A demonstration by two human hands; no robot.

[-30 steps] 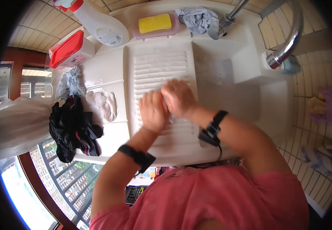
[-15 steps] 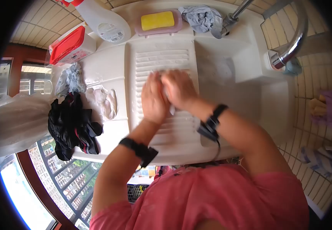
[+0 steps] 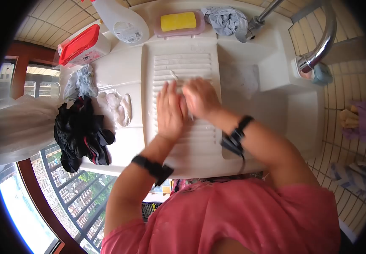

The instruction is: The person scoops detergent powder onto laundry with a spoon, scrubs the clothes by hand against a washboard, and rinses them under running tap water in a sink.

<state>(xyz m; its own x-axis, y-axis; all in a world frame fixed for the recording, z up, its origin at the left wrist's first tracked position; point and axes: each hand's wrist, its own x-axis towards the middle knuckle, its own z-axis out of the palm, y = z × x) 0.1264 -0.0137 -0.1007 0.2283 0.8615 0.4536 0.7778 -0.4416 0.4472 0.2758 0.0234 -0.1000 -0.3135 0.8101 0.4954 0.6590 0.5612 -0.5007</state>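
covering the washboard [image 3: 183, 63], hands [image 3: 170, 112] [image 3: 200, 97] (yellow block [image 3: 178, 21] beyond)

- The head camera looks from the wearer's head, forward and steeply down.
- It sits fairly close above the washboard [image 3: 185, 63], near centre.
- Its wide, round view takes in the shirt [image 3: 229, 211] near, railing [image 3: 79, 194] left, tap [image 3: 327, 42] far right.

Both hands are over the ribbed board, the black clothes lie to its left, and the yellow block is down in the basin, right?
No: the head view shows the yellow block in the pinkish tray behind the ribbed board, not down in the basin. The left hand and right hand are over the board, and the black clothes lie to its left.
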